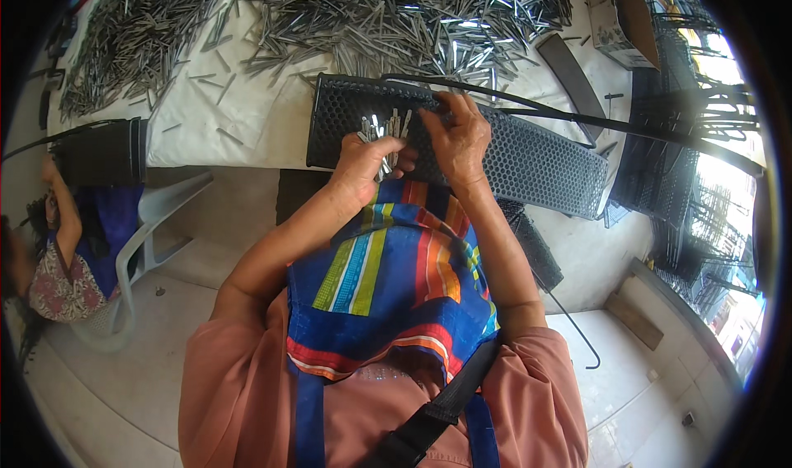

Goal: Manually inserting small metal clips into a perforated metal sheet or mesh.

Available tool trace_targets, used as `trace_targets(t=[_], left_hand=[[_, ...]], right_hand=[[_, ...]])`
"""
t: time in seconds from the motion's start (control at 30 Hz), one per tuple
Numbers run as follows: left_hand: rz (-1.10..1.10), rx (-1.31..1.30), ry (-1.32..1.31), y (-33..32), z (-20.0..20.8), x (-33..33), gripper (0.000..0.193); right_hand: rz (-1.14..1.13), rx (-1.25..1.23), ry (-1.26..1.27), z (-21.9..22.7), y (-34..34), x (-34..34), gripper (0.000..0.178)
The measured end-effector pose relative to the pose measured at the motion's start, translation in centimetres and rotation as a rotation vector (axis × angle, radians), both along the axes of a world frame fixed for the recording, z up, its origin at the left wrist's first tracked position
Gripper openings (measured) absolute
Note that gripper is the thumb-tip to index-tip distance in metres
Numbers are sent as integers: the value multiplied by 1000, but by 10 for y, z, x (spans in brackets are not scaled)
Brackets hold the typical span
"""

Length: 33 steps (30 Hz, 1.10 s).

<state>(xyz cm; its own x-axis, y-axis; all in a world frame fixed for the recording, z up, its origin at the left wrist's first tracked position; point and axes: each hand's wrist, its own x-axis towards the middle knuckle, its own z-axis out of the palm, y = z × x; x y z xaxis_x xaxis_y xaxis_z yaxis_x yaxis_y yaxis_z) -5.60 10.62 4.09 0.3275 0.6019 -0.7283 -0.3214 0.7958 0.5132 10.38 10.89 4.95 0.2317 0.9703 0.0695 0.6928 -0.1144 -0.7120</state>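
In front of my apron lies a long black panel [536, 156] covered with round holes. Over its left part, my left hand [359, 167] is closed round a bunch of short, flat silvery metal strips [384, 134], their ends fanning out above the thumb. My right hand [462, 142] is just right of the bunch, at the panel's upper edge, with fingers bent toward the thumb. Whatever its fingertips hold, if anything, is too small to make out. A thin black rod [528, 103] runs along the panel's far edge and out to the right, passing by my right fingers.
Large heaps of metal strips [396, 22] cover the far part of the white-covered table [247, 130]. A cardboard box [620, 22] stands at the far right, near more black perforated pieces [672, 171]. At left, another person's arm [66, 208] reaches to a black panel [99, 154] beside a plastic chair [153, 237].
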Motion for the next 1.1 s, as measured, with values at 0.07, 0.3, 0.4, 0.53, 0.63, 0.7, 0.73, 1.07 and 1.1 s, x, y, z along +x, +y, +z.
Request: trace_targets(t=[0.07, 0.3, 0.4, 0.53, 0.63, 0.7, 0.73, 1.07, 1.1], left_hand=[[15, -15, -8, 0, 1, 2, 13], [49, 35, 13, 2, -4, 2, 11], [56, 9, 10, 5, -1, 2, 11], [39, 14, -18, 5, -3, 2, 12], [28, 0, -37, 5, -2, 2, 13], [34, -5, -37, 5, -1, 2, 13], [41, -10, -37, 4, -1, 2, 13], [42, -31, -39, 10, 0, 4, 12], [42, -26, -42, 10, 0, 4, 12]], right_hand=[[20, 106, -84, -10, 5, -2, 16], [113, 305, -243, -12, 21, -2, 12], [170, 276, -299, -9, 22, 3, 12], [271, 278, -308, -10, 20, 9, 10], [272, 269, -367, -7, 19, 6, 10], [252, 257, -418, -7, 19, 4, 12], [218, 255, -379, -9, 17, 3, 12], [208, 189, -411, -9, 26, -2, 12], [208, 188, -412, -7, 24, -2, 12]])
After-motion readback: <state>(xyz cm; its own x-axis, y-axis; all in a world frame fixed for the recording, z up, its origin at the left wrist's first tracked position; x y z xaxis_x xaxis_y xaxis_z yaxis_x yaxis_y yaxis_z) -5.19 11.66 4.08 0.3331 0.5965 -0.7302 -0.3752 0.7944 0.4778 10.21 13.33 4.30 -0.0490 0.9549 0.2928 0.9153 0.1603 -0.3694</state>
